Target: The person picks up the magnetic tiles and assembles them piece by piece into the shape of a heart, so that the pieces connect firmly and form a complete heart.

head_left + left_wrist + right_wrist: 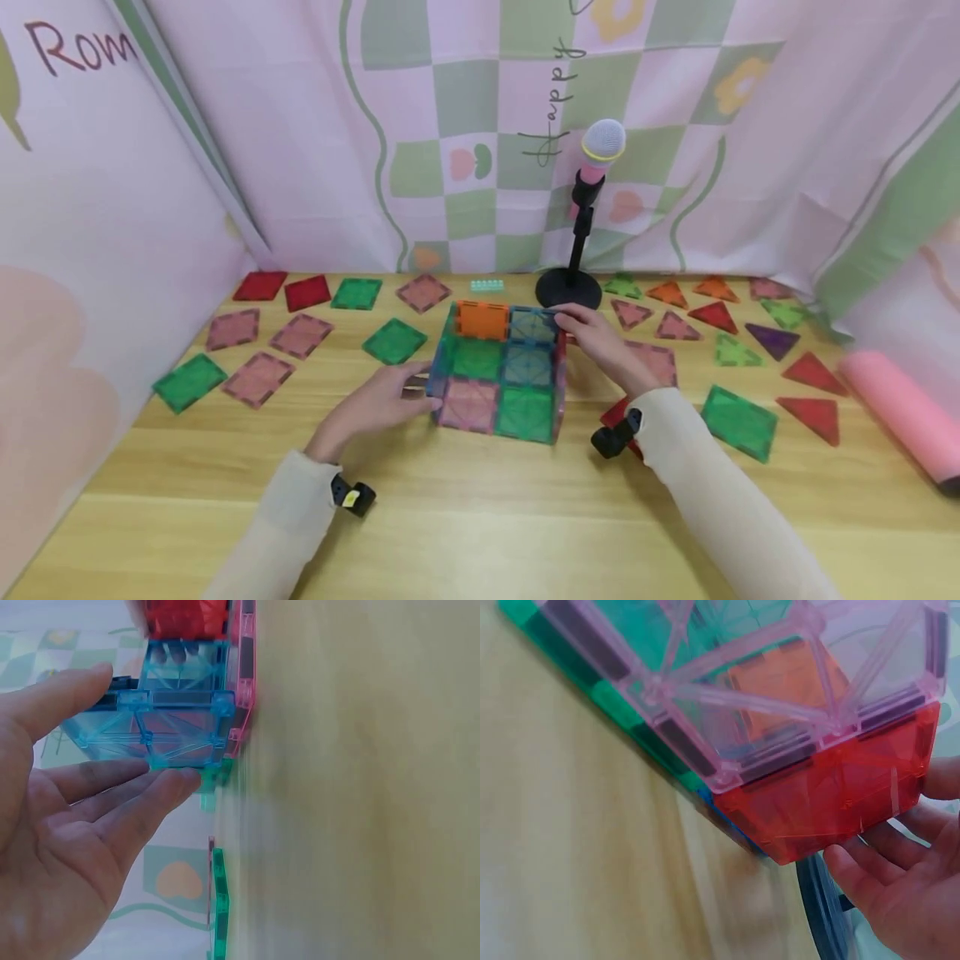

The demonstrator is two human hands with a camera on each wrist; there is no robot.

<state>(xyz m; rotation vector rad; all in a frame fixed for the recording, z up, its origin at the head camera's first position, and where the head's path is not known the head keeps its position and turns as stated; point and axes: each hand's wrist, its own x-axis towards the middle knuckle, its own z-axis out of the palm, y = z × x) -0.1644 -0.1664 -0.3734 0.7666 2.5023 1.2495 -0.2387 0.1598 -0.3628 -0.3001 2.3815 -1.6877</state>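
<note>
A low open-topped box of translucent magnetic tiles (470, 360) sits mid-table. Its floor tiles are green, pink and blue; an orange tile (482, 321) and a blue tile stand at the back. Blue tiles (180, 731) form the left wall. Pink and red tiles (832, 787) form the right wall. My left hand (386, 396) is at the left wall, fingers extended, thumb apart, fingertips close against the blue tiles. My right hand (603, 346) holds the box's back right corner, its fingers at the red tile's rear edge; the exact thumb contact is partly hidden.
Square tiles (257, 379) lie spread on the left; triangular tiles (812, 373) and a green square tile (741, 422) lie on the right. Behind the box stands a microphone on a black stand (568, 287). A pink roll (900, 408) lies at the right edge.
</note>
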